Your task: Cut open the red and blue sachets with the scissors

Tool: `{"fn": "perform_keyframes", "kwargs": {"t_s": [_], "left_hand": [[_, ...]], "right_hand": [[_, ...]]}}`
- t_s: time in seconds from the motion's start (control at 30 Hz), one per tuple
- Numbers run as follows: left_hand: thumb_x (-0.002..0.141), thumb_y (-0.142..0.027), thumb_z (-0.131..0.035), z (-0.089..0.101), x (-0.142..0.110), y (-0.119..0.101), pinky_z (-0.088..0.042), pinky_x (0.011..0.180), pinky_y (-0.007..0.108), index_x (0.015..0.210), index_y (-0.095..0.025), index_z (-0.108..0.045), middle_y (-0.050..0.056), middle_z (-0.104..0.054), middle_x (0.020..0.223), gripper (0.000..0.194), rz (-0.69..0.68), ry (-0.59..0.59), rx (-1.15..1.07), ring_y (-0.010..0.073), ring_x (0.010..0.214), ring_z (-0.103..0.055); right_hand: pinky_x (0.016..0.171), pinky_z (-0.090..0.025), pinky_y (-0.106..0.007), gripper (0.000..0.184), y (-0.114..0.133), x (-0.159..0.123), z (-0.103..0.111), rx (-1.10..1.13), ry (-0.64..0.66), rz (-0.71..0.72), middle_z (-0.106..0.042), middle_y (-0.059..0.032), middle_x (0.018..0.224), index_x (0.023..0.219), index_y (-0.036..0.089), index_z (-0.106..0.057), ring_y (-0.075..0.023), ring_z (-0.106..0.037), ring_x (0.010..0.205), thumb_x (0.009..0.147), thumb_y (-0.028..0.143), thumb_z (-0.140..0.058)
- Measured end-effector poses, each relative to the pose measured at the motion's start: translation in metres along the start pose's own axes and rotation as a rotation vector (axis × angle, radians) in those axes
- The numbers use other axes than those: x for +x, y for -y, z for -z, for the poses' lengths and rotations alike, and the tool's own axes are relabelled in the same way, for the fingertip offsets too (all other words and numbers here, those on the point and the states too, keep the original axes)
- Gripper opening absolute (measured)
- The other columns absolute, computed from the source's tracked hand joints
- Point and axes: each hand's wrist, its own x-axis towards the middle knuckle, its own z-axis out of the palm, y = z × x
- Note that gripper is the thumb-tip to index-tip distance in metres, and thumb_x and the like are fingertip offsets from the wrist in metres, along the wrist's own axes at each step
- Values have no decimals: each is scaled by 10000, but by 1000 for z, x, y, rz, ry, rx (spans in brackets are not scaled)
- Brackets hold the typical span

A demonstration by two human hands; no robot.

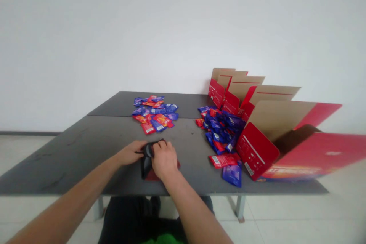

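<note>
Left hand (132,153) touches the near-table black item (146,160) at its left side, its pinch unclear, while the right hand (166,158) curls over the other side, fingertips hidden. Two-handed handling seems underway, and any shift calls for coordinated fingers above the reddish-brown piece (151,175) on the table (114,137). One black item, one reddish-brown piece, two packet piles (156,116) (221,127) and apparently five open cartons (309,152) show; overlapping packets defy counting.

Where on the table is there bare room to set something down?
Bare: tabletop from left hand to left edge; strip between right hand and right packet pile; gap between that pile and far-middle packet pile. Crowded: under both hands, at the black item; right side, packets beside open boxes.
</note>
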Motion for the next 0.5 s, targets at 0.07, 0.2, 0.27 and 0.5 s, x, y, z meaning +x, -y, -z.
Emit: {"fn": "perform_keyframes", "kwargs": {"t_s": [0.07, 0.2, 0.27, 0.5], "left_hand": [[882, -507, -574, -12, -3, 1, -497, 906, 364, 819, -219, -682, 72, -714, 981, 314, -8, -119, 35, 278, 970, -649], [939, -502, -533, -27, -9, 2, -501, 895, 338, 654, -222, -573, 51, -688, 968, 401, 19, -289, 69, 232, 907, -659], [940, -507, -526, -30, -10, 3, -506, 901, 340, 659, -227, -587, 47, -696, 972, 402, 15, -307, 79, 238, 918, -664], [834, -446, -570, -32, -7, 27, -482, 1068, 396, 918, -266, -760, 49, -761, 1091, 275, 21, -337, 67, 326, 1133, -648]], "right_hand": [[890, -441, -351, 172, -23, -4, 4, -51, 36, -8, -673, -77, 1137, 1060, 201, -677, -241, -546, 1079, 1001, 188, -516], [867, -426, -350, 224, -70, -15, 34, -173, 48, -190, -679, -113, 1089, 1024, 169, -696, -240, -562, 1030, 988, 115, -482], [868, -425, -345, 193, -67, -14, 44, -184, -16, -225, -670, -114, 1125, 1063, 165, -684, -243, -555, 1052, 959, 116, -529], [877, -452, -343, 147, -8, 5, -6, -91, -31, 71, -671, -32, 1135, 1085, 227, -648, -230, -542, 1064, 987, 292, -560]]}}
